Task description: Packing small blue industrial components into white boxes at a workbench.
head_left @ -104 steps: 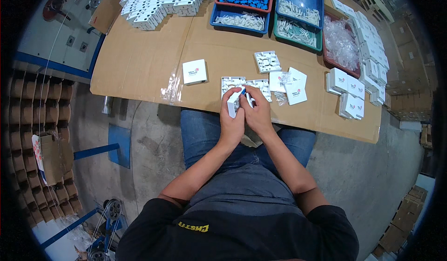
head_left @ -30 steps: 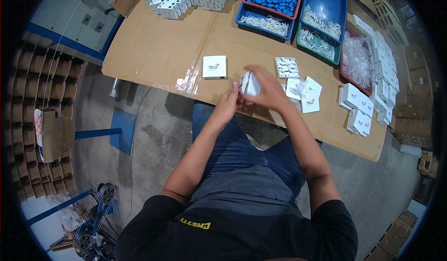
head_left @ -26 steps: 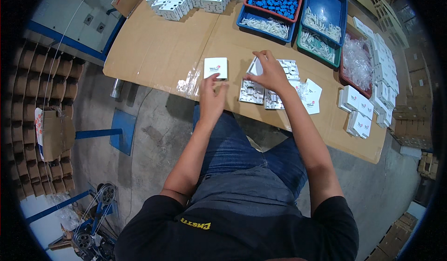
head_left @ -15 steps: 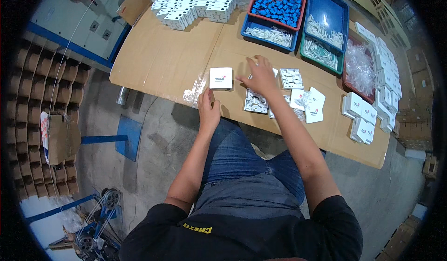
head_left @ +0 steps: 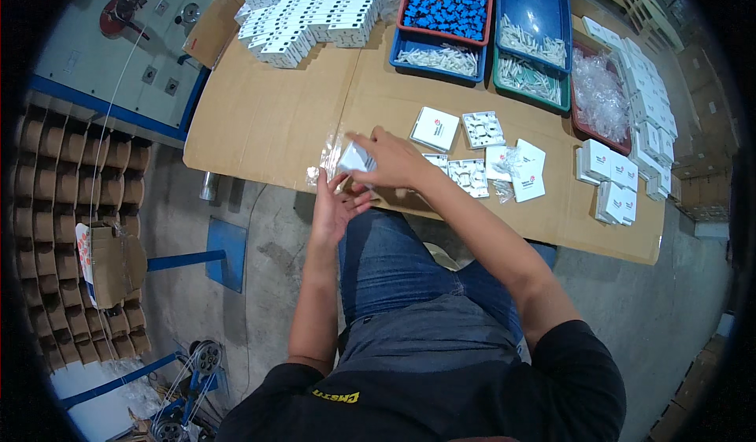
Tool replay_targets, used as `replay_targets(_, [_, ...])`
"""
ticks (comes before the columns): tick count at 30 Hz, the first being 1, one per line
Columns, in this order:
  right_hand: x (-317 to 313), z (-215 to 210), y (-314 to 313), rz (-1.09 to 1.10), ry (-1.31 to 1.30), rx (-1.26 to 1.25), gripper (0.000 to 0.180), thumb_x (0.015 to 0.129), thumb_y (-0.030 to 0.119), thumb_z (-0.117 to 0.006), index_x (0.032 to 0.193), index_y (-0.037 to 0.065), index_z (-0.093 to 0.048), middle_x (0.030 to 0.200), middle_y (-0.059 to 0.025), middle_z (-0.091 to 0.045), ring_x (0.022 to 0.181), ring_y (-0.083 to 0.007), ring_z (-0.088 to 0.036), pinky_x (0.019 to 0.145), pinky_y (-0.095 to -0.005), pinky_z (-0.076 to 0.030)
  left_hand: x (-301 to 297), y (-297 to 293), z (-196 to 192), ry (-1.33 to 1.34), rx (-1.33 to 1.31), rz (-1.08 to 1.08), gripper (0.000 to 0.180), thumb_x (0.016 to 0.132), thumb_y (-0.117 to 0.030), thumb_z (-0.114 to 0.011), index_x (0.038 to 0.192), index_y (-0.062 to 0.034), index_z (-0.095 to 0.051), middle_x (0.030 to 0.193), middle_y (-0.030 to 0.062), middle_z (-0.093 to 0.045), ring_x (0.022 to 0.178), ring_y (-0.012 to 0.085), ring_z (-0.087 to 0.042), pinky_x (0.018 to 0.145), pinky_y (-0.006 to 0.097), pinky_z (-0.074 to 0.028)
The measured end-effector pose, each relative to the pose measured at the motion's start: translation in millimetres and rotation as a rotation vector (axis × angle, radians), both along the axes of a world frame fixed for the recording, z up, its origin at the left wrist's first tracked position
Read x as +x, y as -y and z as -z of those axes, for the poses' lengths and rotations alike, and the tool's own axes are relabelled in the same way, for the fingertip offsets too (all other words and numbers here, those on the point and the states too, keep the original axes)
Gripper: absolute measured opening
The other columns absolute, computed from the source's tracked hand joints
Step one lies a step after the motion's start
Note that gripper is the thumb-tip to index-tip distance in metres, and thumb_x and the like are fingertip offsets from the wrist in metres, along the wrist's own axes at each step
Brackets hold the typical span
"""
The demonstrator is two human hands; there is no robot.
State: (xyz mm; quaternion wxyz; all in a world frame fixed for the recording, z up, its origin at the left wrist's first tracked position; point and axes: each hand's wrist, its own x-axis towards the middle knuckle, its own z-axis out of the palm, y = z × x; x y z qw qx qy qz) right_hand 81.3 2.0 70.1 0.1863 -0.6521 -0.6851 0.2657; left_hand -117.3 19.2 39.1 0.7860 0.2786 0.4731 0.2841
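Note:
A small white square box (head_left: pixel 357 158) with a printed face is tilted up near the table's front edge, with my right hand (head_left: pixel 394 161) closed on it from above and the right. Just below it is my left hand (head_left: pixel 334 209), palm up with its fingers apart, its fingertips close to the box's lower edge. Whether they touch is hard to see. To the right lie another white square box (head_left: pixel 434 128) and white square pieces with moulded insides showing: one upper piece (head_left: pixel 483 130), one lower piece (head_left: pixel 469 177), and one partly behind my right wrist.
White covers (head_left: pixel 529 182) lie beside crumpled clear plastic (head_left: pixel 504 190). Behind stand a red tray of blue parts (head_left: pixel 445 5), a blue tray of white plugs (head_left: pixel 437 60) and a green tray (head_left: pixel 528 83). Stacked white boxes (head_left: pixel 315 13) fill the far left; more (head_left: pixel 610 178) stand right.
My right hand has moved left and grasped the white box, which is now lifted and tilted. My left hand has turned palm up below it. The view has shifted slightly.

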Motion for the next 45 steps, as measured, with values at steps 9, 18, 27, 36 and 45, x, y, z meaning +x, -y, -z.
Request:
replay_targets(9, [4.1,8.1,101.0,0.054,-0.21,0.325,0.072,0.091,0.041,-0.069,0.146,0.002,-0.044,0.141,-0.0245,-0.046,0.131,-0.0421,-0.046,0.109,-0.0453,-0.041,57.0,51.2,-13.5,0.426,-0.302,0.227,0.06,0.103,-0.062,-0.043,0.14,-0.0153,-0.053,0.129,0.0044,-0.063,0.12,0.0219,-0.061,0.097,0.04,-0.054])
replay_targets(18, [26.6,22.9,142.6,0.126,-0.395,0.451,0.074,0.091,0.04,-0.071,0.146,-0.001,-0.046,0.143,-0.0248,-0.047,0.129,-0.0408,-0.048,0.109,-0.0447,-0.041,90.8,93.0,-23.3,0.465,-0.265,0.237,0.053,0.105,-0.051,-0.047,0.144,-0.0147,-0.048,0.134,0.0055,-0.059,0.124,0.0202,-0.057,0.103,0.039,-0.049])
replay_targets(27, [25.7,32.4,156.5,0.164,-0.414,0.588,0.068,0.094,0.037,-0.068,0.144,-0.002,-0.047,0.147,-0.0235,-0.046,0.132,-0.0395,-0.049,0.111,-0.0445,-0.039,98.2,108.0,-29.7,0.395,-0.243,0.22,0.05,0.107,-0.049,-0.046,0.143,-0.0142,-0.049,0.131,0.0058,-0.06,0.121,0.0208,-0.058,0.103,0.038,-0.049])
replay_targets(36, [39.9,8.6,145.6,0.323,-0.711,0.634,0.052,0.106,0.034,-0.045,0.143,-0.003,-0.047,0.14,-0.0234,-0.052,0.127,-0.0354,-0.053,0.109,-0.0394,-0.04,97.7,115.7,-40.8,0.467,-0.228,0.151,0.054,0.109,-0.051,-0.033,0.148,-0.0155,-0.046,0.14,0.0091,-0.057,0.125,0.0249,-0.059,0.103,0.048,-0.049])
replay_targets(45, [53.7,-4.7,157.2,0.742,-0.648,-0.038,0.035,0.096,0.035,-0.067,0.103,0.001,-0.063,0.094,-0.0165,-0.069,0.093,-0.0195,-0.067,0.076,-0.0337,-0.051,87.5,108.4,-31.5,0.398,0.084,0.309,0.054,0.094,-0.009,-0.052,0.147,-0.0113,-0.041,0.135,0.0173,-0.058,0.121,0.0287,-0.062,0.102,0.041,-0.05])
